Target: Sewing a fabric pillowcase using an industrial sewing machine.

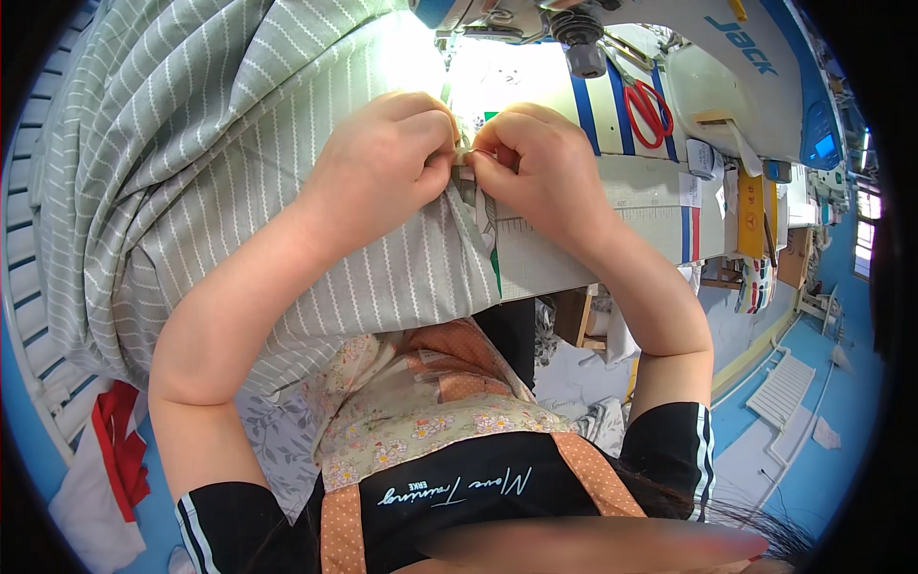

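A large piece of grey-green fabric with white stripes [382,263] is heaped over the left side and hangs over the front edge of the sewing table [545,273]. My left hand [387,153] is closed in a pinch on its right edge. Close beside it, my right hand [545,163] pinches the same edge, its thumb and forefinger nearly meeting the left fingertips. What lies right between the fingertips is small and partly hidden. Just beyond my hands, strong light washes out the fabric beneath the sewing machine [775,96].
Red-handled scissors [662,107] lie right of my right hand, on a blue-striped surface. A printed measuring scale [612,203] runs along the table. A yellow object [752,215] stands at its right end. White slats [27,277] border the left; red and white cloth [117,450] hangs lower left.
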{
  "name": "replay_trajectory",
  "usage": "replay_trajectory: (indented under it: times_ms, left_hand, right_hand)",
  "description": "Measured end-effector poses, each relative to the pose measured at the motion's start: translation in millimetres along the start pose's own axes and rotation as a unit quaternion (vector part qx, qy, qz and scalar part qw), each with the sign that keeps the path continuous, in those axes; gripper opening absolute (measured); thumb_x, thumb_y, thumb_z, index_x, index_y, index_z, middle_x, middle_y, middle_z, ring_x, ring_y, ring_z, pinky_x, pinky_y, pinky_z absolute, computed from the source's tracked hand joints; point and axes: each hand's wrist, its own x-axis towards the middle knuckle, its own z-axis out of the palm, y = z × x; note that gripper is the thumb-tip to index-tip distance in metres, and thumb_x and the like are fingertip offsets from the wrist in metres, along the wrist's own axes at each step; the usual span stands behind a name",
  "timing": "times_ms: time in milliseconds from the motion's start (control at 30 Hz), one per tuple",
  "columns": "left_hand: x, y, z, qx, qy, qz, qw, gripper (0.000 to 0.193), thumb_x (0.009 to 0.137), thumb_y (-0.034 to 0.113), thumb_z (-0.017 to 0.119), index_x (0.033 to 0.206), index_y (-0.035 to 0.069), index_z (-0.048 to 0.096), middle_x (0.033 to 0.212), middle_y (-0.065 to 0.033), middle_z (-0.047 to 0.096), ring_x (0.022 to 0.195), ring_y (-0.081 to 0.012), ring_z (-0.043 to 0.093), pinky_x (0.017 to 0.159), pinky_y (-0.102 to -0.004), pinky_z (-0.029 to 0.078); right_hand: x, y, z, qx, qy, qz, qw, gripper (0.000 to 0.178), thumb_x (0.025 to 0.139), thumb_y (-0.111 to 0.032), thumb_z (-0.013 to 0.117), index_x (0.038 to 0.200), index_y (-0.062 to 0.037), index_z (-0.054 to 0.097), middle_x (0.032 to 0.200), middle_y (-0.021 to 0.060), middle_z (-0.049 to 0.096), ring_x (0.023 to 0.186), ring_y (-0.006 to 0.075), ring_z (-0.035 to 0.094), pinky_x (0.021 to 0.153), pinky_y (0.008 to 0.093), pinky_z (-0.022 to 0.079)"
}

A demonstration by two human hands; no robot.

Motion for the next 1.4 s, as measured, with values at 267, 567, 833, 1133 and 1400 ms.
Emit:
replay_trajectory:
  times_ms: [267,567,833,1133,1400]
  left_hand:
    - [-1,5,0,-0.011,-0.006,-0.028,1.0,0.011,0.073,-0.002,0.067,0.082,0.004,0.063,0.087,-0.0095,0.062,0.082,-0.0317,0.061,0.072,-0.042,0.052]
    - [-1,4,-6,0.065,-0.016,0.073,0.995,0.012,0.073,-0.001,0.068,0.083,0.004,0.065,0.094,-0.0065,0.064,0.089,-0.0265,0.061,0.074,-0.038,0.053]
    - [0,3,-6,0.08,-0.038,0.097,0.991,0.01,0.073,0.002,0.07,0.081,0.003,0.065,0.096,-0.0044,0.066,0.09,-0.0246,0.062,0.077,-0.0347,0.055]
    - [2,1,-1,0.065,-0.01,0.073,0.995,0.011,0.073,0.005,0.072,0.082,0.004,0.065,0.093,-0.0063,0.066,0.088,-0.027,0.063,0.076,-0.0374,0.054]
    - [5,-3,2,0.049,0.005,0.034,0.998,0.009,0.075,0.008,0.071,0.081,0.004,0.066,0.092,-0.0077,0.067,0.09,-0.0287,0.064,0.076,-0.0399,0.054]
  right_hand:
    - [-2,0,0,0.055,0.017,0.05,0.997,0.013,0.076,-0.005,0.076,0.083,-0.002,0.066,0.078,0.0069,0.06,0.064,0.0167,0.059,0.06,0.0298,0.049]
    - [-5,10,-1,-0.057,0.056,-0.153,0.985,0.017,0.074,-0.004,0.076,0.09,-0.0051,0.069,0.082,0.0059,0.059,0.077,0.0233,0.061,0.065,0.0338,0.051]
    - [-2,11,-5,-0.071,0.051,-0.214,0.973,0.025,0.067,-0.007,0.077,0.091,-0.0069,0.07,0.089,0.0052,0.059,0.08,0.0247,0.06,0.067,0.0369,0.052]
    - [2,19,1,-0.116,0.04,-0.236,0.964,0.023,0.069,-0.006,0.074,0.09,-0.0069,0.065,0.089,0.0066,0.059,0.08,0.0263,0.06,0.068,0.0381,0.052]
    - [3,19,2,-0.076,0.058,-0.214,0.972,0.021,0.07,-0.005,0.073,0.089,-0.0065,0.064,0.088,0.0079,0.059,0.079,0.0288,0.06,0.068,0.0395,0.052]
